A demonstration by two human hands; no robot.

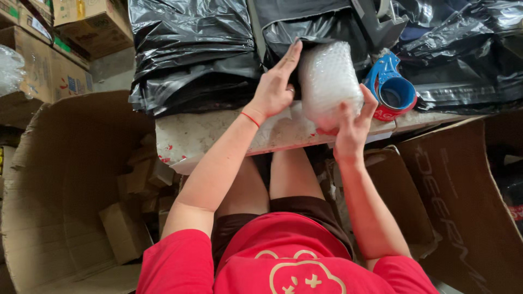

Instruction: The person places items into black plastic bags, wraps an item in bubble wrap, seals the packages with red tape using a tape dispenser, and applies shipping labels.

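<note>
A parcel wrapped in clear bubble wrap [328,81] stands upright over the edge of a worn white table [218,136]. My right hand [353,126] grips its lower end from below and the right. My left hand [275,87] lies flat against its left side, fingers stretched up toward a black plastic mailing bag [313,27] just behind the parcel. A thin red string circles my left wrist.
A blue and red tape dispenser [393,92] sits right of the parcel. Piles of black plastic bags [190,49] cover the table's back. A big open cardboard box [65,185] holding small cartons stands at left, another box [457,201] at right, stacked cartons [49,49] far left.
</note>
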